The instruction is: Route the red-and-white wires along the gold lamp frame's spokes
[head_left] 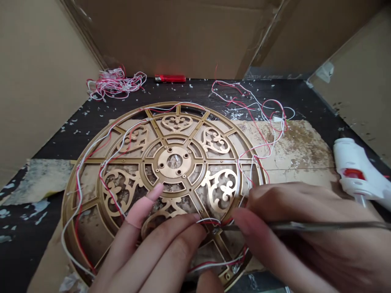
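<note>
- Across the lower edge of the picture, two hands work over a round gold-coloured fretwork panel [177, 162], which lies flat with its scrollwork and spokes facing up.
- Left hand [152, 252]: rests on the panel's lower part, just left of the spoke nearest the viewer. One finger wears a pink finger sleeve [140, 211]. The fingertips touch a small loop of red and white wire [207, 221]; whether they pinch it cannot be told.
- Right hand [305, 228]: closed around a slim metal tool [320, 226], which runs leftward across the fingers. Its tip meets the wire loop, just beside the left hand's fingertips.
- Panel wiring: red and white wires [91, 179] trail along the panel's rings and over its rim.
- Beneath the panel: a stained cardboard sheet [293, 146] on a dark table [76, 110] scattered with white flecks.
- Farther off: a tangled bundle of red and white wire [116, 83] and a red lighter [170, 78] lie near the cardboard back wall [171, 36].
- Right of the panel: a white glue gun [354, 167] lies near the right hand.
</note>
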Demonstrator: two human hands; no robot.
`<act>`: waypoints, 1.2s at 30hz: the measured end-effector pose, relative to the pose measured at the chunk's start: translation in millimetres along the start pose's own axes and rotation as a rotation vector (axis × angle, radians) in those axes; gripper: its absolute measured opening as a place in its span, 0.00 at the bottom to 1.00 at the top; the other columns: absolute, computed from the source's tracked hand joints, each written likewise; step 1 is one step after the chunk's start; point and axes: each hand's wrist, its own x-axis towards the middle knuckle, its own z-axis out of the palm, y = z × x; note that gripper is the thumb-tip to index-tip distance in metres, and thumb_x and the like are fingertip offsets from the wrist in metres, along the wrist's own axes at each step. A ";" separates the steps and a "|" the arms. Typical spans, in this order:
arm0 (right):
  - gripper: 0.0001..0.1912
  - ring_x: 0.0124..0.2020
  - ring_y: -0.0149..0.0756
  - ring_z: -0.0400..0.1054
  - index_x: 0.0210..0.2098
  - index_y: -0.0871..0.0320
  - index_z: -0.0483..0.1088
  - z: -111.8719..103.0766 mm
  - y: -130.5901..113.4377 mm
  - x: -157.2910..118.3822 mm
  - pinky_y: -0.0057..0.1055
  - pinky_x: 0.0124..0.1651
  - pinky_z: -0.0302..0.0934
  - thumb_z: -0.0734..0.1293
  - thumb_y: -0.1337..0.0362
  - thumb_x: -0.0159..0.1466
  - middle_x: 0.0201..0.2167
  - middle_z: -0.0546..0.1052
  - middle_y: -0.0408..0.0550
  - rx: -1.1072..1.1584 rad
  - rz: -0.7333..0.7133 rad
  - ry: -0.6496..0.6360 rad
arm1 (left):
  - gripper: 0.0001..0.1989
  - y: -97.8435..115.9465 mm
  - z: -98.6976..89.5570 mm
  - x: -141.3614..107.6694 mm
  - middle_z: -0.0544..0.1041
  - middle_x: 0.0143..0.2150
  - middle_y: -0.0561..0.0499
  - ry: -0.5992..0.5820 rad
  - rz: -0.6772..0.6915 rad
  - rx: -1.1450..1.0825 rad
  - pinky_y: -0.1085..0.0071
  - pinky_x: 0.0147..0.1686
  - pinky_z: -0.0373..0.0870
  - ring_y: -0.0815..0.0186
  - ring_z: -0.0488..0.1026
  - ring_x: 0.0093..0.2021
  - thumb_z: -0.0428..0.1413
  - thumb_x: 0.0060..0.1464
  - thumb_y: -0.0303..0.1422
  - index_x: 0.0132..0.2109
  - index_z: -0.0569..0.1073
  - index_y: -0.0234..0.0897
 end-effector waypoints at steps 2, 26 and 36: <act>0.27 0.24 0.33 0.68 0.35 0.56 0.70 -1.7 0.2 2.9 0.22 0.24 0.63 0.72 0.44 0.84 0.23 0.65 0.42 0.007 -0.002 -0.006 | 0.18 1.2 2.7 1.2 0.89 0.47 0.63 -0.009 0.032 0.009 0.53 0.88 0.59 0.71 0.83 0.59 0.49 0.80 0.28 0.42 0.78 0.48; 0.29 0.26 0.33 0.70 0.35 0.56 0.71 2.3 6.4 -10.9 0.22 0.25 0.66 0.72 0.41 0.84 0.24 0.65 0.44 0.010 -0.011 0.017 | 0.06 -2.4 3.5 -12.8 0.88 0.56 0.57 -0.083 0.130 0.057 0.41 0.85 0.68 0.59 0.83 0.66 0.58 0.75 0.37 0.47 0.80 0.50; 0.30 0.26 0.34 0.69 0.35 0.55 0.69 3.7 9.3 -10.1 0.23 0.24 0.64 0.73 0.39 0.83 0.24 0.65 0.44 0.009 -0.020 0.008 | 0.06 5.2 7.6 -1.6 0.87 0.46 0.55 -0.068 0.197 0.123 0.39 0.82 0.71 0.54 0.85 0.63 0.61 0.74 0.42 0.46 0.80 0.49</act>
